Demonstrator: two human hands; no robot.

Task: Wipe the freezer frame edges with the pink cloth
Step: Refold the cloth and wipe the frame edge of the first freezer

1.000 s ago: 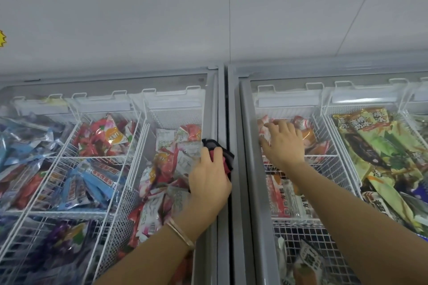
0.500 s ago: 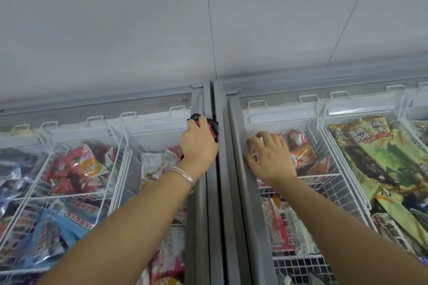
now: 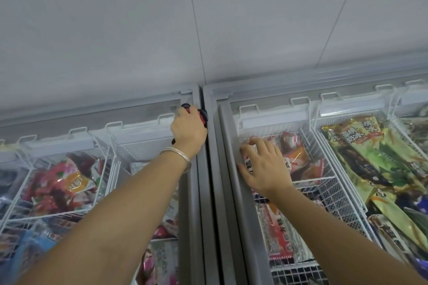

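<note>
While the left hand [image 3: 188, 131] bunches the cloth [image 3: 202, 116], fingers curled tight around it, the wad presses into the far corner of the frame [image 3: 201, 169], likely to scrub where grime collects. Right hand [image 3: 264, 166]: spread flat, gripping nothing, just right of the frame on the neighbouring freezer, probably bracing the reach. Bracelet [image 3: 179, 156] below the cloth.

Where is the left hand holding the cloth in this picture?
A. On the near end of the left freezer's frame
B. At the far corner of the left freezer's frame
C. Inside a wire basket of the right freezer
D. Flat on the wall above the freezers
B: the left hand presses the cloth against the left freezer's frame at its far right corner, just below the wall.
</note>
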